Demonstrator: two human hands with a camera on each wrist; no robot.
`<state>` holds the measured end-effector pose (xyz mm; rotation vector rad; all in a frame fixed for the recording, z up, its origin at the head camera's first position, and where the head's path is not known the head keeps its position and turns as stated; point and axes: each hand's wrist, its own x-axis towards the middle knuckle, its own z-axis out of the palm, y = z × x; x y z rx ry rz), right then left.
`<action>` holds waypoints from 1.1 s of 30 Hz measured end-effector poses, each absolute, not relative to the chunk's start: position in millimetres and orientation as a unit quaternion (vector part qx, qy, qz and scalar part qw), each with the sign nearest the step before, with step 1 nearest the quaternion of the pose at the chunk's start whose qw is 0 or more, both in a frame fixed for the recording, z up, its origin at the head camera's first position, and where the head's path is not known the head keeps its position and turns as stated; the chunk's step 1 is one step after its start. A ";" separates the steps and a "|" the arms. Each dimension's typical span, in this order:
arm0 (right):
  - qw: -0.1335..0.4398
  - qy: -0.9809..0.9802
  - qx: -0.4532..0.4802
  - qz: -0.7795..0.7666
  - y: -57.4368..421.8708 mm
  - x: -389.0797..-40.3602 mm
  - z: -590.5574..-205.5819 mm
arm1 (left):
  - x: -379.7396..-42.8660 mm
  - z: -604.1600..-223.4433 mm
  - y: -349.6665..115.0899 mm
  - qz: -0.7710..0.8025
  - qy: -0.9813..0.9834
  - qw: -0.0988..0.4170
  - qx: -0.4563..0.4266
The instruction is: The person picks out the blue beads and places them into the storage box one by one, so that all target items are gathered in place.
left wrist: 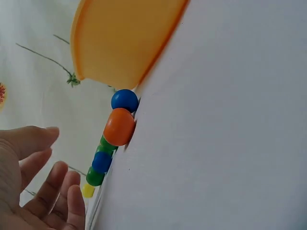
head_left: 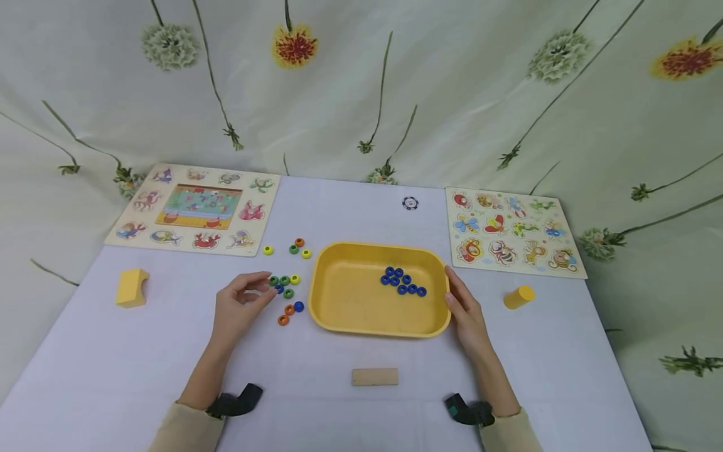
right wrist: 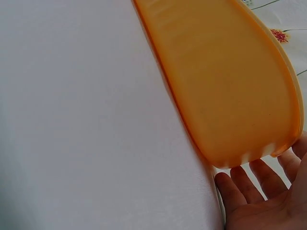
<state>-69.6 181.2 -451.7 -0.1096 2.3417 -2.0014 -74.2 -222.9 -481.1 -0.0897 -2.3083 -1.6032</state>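
My left hand point(head_left: 243, 304) is beside a loose group of beads on the table, thumb and fingers apart with nothing between them. Closest to its fingertips are a blue bead point(head_left: 279, 289) and a green bead point(head_left: 273, 280). Orange, yellow and more green beads lie around these, with another blue bead point(left wrist: 124, 100) nearer the tray. Several blue beads point(head_left: 403, 289) sit inside the yellow tray point(head_left: 350, 246), toward its right. At the tray's right end, my right hand point(head_left: 467, 317) touches the outer wall with nearly straight fingers point(right wrist: 266, 177).
Picture puzzle boards stand at the back left point(head_left: 260, 213) and back right point(head_left: 460, 226). A yellow notched block point(head_left: 131, 289) is at far left, a yellow cylinder point(head_left: 518, 297) at right. A wooden block point(head_left: 375, 376) lies in front of the tray. Behind it is a small round marker point(head_left: 410, 203).
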 end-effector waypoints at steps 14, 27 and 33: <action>0.032 0.754 -0.029 -0.656 180.1 -68.0 -450.4 | -71.6 -493.8 -216.4 -0.434 -0.887 0.159 0.023; 0.030 0.750 -0.031 -0.660 181.8 -68.6 -452.6 | -74.5 -489.9 -210.4 -0.369 -0.915 0.161 0.033; 0.032 0.751 -0.033 -0.659 181.0 -69.4 -451.8 | -77.9 -445.8 -189.1 -0.417 -0.901 0.113 0.026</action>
